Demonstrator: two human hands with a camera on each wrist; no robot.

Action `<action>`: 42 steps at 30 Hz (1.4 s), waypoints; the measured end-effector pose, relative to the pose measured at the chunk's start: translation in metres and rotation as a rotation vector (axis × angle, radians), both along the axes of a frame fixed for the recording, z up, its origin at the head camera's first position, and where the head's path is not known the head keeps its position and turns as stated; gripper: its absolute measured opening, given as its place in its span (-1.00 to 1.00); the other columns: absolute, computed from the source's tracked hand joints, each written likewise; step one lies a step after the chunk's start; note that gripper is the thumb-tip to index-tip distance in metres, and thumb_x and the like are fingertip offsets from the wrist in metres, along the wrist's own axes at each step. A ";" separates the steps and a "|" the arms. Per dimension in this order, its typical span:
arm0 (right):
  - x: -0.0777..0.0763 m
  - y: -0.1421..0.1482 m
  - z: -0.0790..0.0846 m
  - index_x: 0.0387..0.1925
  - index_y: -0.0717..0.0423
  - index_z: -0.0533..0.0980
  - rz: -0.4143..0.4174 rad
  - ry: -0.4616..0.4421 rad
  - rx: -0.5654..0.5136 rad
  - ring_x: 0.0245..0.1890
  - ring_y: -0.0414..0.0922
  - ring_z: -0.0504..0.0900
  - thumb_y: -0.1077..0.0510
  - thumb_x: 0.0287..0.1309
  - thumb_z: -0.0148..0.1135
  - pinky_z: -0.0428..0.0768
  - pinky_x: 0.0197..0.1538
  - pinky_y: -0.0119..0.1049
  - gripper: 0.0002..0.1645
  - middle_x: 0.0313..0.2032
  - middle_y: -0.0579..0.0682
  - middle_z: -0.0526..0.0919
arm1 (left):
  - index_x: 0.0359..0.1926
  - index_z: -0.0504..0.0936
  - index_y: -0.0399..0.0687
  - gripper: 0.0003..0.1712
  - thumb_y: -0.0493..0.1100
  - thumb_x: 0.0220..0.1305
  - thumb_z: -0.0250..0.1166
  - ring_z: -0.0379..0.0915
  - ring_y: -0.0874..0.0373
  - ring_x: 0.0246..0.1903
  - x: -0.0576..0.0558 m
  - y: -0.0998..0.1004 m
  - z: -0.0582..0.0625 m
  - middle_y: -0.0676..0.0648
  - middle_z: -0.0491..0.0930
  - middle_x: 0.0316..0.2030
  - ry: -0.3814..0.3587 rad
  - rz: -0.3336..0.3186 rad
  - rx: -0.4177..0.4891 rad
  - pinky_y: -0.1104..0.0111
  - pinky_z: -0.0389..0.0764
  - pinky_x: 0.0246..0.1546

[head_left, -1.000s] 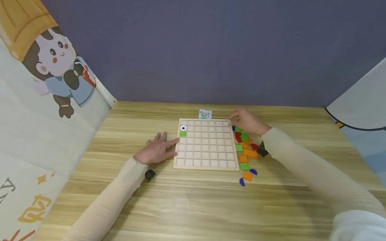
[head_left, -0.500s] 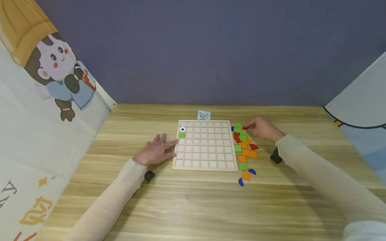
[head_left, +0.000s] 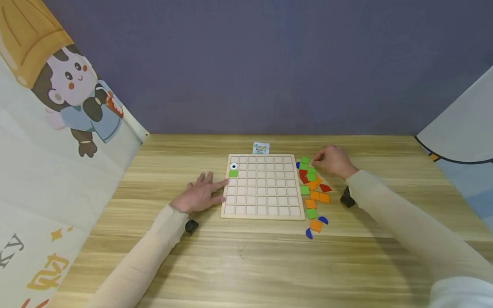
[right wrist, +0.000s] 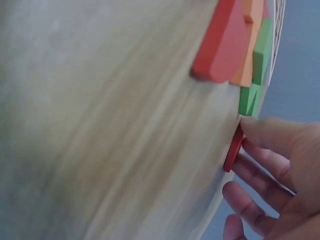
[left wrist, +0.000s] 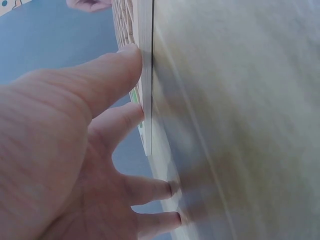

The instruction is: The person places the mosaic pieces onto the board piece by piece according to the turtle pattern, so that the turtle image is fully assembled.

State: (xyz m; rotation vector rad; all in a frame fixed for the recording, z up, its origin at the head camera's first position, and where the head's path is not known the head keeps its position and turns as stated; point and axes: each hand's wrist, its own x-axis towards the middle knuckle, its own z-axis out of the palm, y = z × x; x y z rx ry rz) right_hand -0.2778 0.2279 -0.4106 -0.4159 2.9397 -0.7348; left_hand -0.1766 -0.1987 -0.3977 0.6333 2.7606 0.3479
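A wooden grid board (head_left: 265, 187) lies on the table. In its left column are a white disc with a black dot (head_left: 233, 166) and a green square (head_left: 233, 173). My left hand (head_left: 198, 194) has its fingers spread, thumb and forefinger touching the board's left edge. Right of the board's far corner, my right hand (head_left: 334, 161) pinches a small red piece (right wrist: 234, 147) between thumb and fingers, low over the table. The fingers hide that piece in the head view. Close to this hand lie green squares (head_left: 305, 160) and a separate red rounded piece (head_left: 325, 188).
Loose pieces run along the board's right side: an orange square (head_left: 316, 225), blue half-discs (head_left: 323, 220) and several others, some overlapping. A small printed card (head_left: 261, 148) sits behind the board. A dark upright panel (head_left: 269, 68) stands at the table's back edge.
My right hand has moved right from the board's far corner to beyond the loose pieces. A red piece showed at its fingertips half a second ago. My left hand has stayed put.
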 end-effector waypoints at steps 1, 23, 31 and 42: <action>-0.001 0.000 0.000 -0.35 0.14 0.66 0.003 -0.001 0.004 -0.40 -0.06 0.55 0.12 0.15 0.31 0.52 -0.29 -0.09 -0.84 -0.33 0.04 0.66 | 0.44 0.13 0.21 -0.30 0.22 0.36 0.03 -0.29 -0.45 0.32 0.000 0.000 0.000 -0.46 -0.20 0.38 -0.001 0.001 0.001 -0.41 0.00 0.07; -0.007 0.005 0.001 -0.21 0.22 0.66 0.069 0.015 -0.023 -0.25 0.06 0.59 0.28 0.12 0.29 0.54 -0.15 0.02 -0.82 -0.23 0.14 0.66 | 0.44 0.12 0.22 -0.30 0.23 0.36 0.02 -0.28 -0.45 0.32 -0.002 0.001 0.000 -0.46 -0.20 0.38 0.006 0.013 -0.018 -0.40 0.03 0.07; -0.011 -0.010 0.007 -0.15 0.21 0.64 0.003 -0.025 -0.053 -0.28 0.00 0.58 0.22 0.15 0.25 0.56 -0.23 -0.06 -0.76 -0.20 0.12 0.66 | 0.45 0.11 0.23 -0.30 0.23 0.36 0.02 -0.27 -0.45 0.32 -0.003 0.003 0.001 -0.46 -0.20 0.38 0.005 0.013 -0.024 -0.39 0.02 0.08; -0.010 -0.099 0.036 -0.15 0.12 0.67 0.147 -0.011 -0.100 -0.46 -0.06 0.45 0.18 0.12 0.33 0.42 -0.34 -0.19 -0.76 -0.21 0.04 0.62 | 0.44 0.13 0.23 -0.31 0.23 0.36 0.03 -0.25 -0.46 0.31 -0.006 0.005 0.000 -0.46 -0.18 0.38 0.009 0.017 -0.020 -0.41 0.05 0.05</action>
